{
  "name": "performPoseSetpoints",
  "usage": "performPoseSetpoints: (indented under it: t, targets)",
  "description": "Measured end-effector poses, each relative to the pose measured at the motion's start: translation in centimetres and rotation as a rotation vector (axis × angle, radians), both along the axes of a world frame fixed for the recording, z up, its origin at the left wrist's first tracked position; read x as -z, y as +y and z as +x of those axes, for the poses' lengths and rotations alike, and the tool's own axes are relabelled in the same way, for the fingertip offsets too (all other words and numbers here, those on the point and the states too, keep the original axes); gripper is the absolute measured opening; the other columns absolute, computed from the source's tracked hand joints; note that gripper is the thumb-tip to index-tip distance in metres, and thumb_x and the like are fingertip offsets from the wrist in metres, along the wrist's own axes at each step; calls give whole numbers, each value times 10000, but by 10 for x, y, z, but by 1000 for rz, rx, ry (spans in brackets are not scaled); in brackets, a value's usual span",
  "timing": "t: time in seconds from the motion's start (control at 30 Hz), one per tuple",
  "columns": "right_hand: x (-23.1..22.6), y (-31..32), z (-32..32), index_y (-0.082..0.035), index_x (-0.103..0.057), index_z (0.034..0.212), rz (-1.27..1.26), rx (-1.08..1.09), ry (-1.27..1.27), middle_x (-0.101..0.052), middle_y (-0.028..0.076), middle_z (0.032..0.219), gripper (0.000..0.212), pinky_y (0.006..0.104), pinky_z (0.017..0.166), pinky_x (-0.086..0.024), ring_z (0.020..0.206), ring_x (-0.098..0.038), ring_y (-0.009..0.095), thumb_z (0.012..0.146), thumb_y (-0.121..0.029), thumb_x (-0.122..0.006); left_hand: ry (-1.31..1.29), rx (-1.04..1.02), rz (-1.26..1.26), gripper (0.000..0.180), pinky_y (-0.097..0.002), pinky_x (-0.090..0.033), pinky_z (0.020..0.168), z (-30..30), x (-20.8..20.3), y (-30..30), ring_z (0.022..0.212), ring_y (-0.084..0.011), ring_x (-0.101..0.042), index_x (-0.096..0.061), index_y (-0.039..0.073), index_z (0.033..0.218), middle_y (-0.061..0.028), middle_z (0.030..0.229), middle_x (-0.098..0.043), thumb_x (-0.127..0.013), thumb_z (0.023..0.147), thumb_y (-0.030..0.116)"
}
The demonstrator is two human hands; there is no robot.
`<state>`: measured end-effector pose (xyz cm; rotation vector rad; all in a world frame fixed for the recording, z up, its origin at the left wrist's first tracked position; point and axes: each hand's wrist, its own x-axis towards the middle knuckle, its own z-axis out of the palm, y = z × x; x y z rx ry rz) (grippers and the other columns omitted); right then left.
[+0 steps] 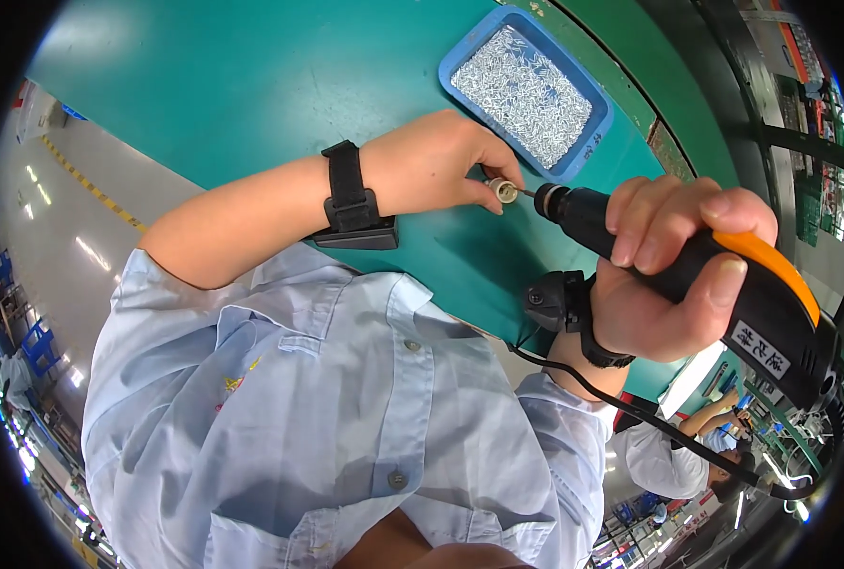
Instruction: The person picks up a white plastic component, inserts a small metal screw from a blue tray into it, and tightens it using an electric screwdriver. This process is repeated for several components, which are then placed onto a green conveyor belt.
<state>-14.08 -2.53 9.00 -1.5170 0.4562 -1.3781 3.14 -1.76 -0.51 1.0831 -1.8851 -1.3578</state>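
My left hand [431, 163] is closed, pinching a small round pale part [505, 192], perhaps a lamp socket, between thumb and fingers just above the table. Its open end faces right, and most of its body is hidden by the fingers. In my right hand [663, 256] is a black and orange electric screwdriver [585, 214], held nearly level with the fingers wrapped round its body. The thin bit points left and its tip is at the part's open end. Whether it touches a screw inside is too small to tell.
A blue plastic tray [456, 59] full of small silver screws [521, 95] sits on the green table [251, 76], just beyond my hands. The screwdriver's black cord [621, 406] loops below my right wrist. Another person [663, 460] works at the lower right.
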Motion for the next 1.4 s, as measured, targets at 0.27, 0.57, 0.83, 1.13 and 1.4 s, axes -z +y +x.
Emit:
performPoseSetpoints:
  t: [0.27,0.57,0.83,1.13,1.4]
  targets:
    - [5,2,7,-33,-470,997,13,59,67,-434,23,575,307,289,465,-348,446,-400,126,880,-317,-483,13,-2,20,254,-305,-478,666,1,-3,0,739,-211,-602,-668,37,942,-93,831,-645,-713,694,65]
    - [3,4,12,-39,-450,946,115,8,52,-464,30,565,312,285,452,-401,447,-450,137,843,-290,-604,53,-11,-5,243,-313,-477,672,2,2,3,741,-222,-602,-665,33,924,-98,803,-632,-708,687,69]
    - [7,-2,20,-41,-437,940,123,58,33,-474,27,573,341,274,436,-411,432,-462,138,830,-279,-655,37,-14,-5,222,-323,-476,669,4,1,-1,743,-229,-600,-663,34,908,-99,790,-628,-696,694,82]
    - [-43,18,-25,-66,-412,982,-96,-37,-239,-517,36,636,350,257,473,-394,534,-522,147,852,-305,-633,29,-102,-325,233,-299,-476,625,37,-33,-31,707,-187,-612,-601,53,1039,-73,833,-603,-621,829,153]
    - [-40,12,-9,-53,-438,968,-44,6,-76,-445,8,597,299,226,460,-320,469,-435,95,867,-299,-574,-205,-512,-120,403,-292,-513,645,124,-4,-203,714,-150,-627,-513,29,1193,-83,928,-617,-621,857,223]
